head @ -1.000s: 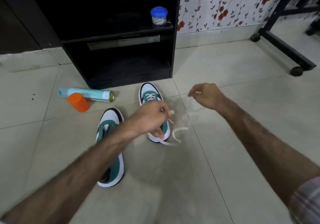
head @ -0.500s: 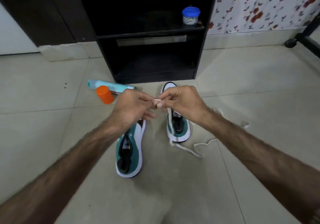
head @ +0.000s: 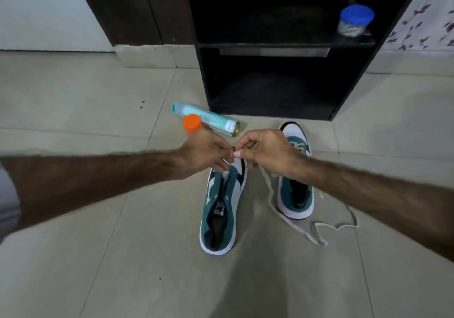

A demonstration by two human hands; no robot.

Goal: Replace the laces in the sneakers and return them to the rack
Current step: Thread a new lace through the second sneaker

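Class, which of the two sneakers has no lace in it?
The left sneaker: its eyelets are bare, while the right sneaker shows white lacing near its toe.

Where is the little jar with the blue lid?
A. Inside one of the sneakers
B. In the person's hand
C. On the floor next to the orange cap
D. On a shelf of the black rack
D. The jar with the blue lid stands on a shelf of the black rack, up above the floor, away from the sneakers and the hands.
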